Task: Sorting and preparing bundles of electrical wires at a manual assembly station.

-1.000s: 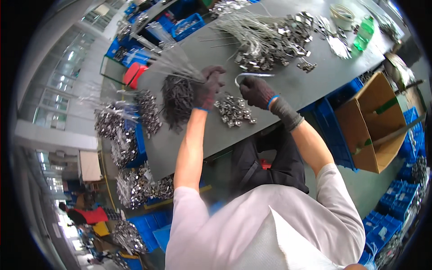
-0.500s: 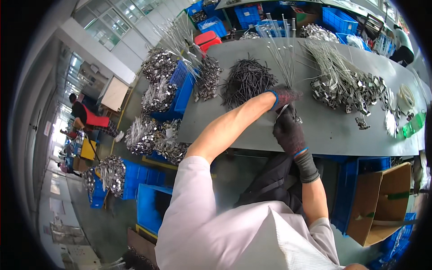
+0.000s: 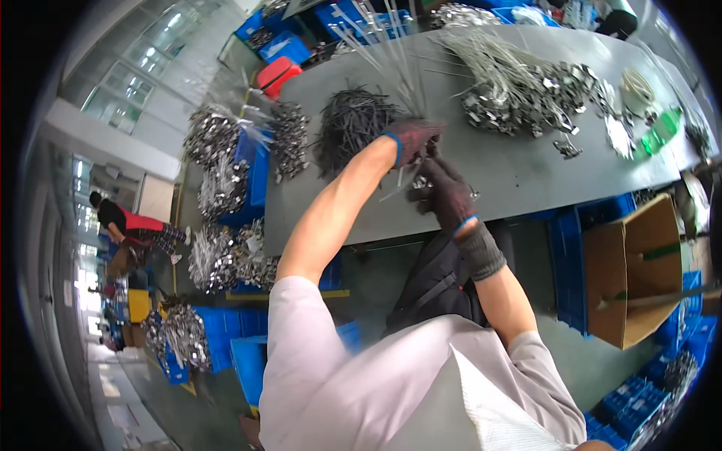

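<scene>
My left hand (image 3: 415, 141), in a dark knit glove with a blue cuff edge, is closed round a bundle of long thin silvery strips (image 3: 402, 71) fanning upward and away over the table. Just below and to the right, my right hand (image 3: 449, 194), gloved the same way, has its fingers curled by the bundle's lower end. Shiny metal shows at its fingertips, too blurred to name. A heap of short dark strips (image 3: 353, 124) lies left of my hands. To their right is a pile of silvery strips with metal clips at their ends (image 3: 519, 94).
The grey table (image 3: 526, 169) carries a small loose clip cluster (image 3: 568, 149), a green bottle (image 3: 662, 131) and a tape roll (image 3: 638, 86). Left stand blue crates (image 3: 256, 169) heaped with metal parts; an open cardboard box (image 3: 639, 270) is lower right. A person (image 3: 135, 225) stands far left.
The view has shifted, so the table sits further up and left. My right hand has tilted, its fingers now further left beneath my left hand, which keeps its hold on the bundle.
</scene>
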